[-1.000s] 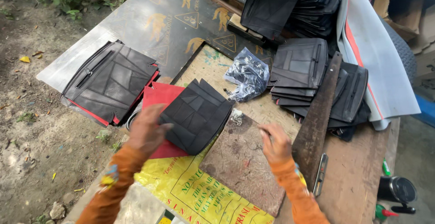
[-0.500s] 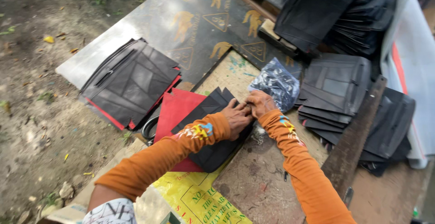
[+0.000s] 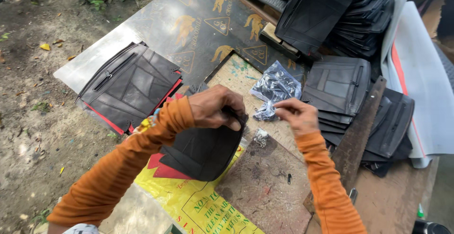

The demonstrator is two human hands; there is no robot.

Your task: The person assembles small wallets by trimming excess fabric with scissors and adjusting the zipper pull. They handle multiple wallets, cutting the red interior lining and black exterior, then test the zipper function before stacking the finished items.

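Since a moment ago the left hand [image 3: 215, 107] has lifted the black panel [image 3: 203, 149] off the red sheet [image 3: 163, 170], clamped on its top edge, while the right hand [image 3: 295, 115] pinches something small beside the plastic bag [image 3: 276, 86], so fitting looks begun.

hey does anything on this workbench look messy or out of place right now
Mostly orderly work clutter. A crumpled clear plastic bag lies open on the board, and small metal bits sit loose beside the black panel in the left hand. Nothing looks damaged.
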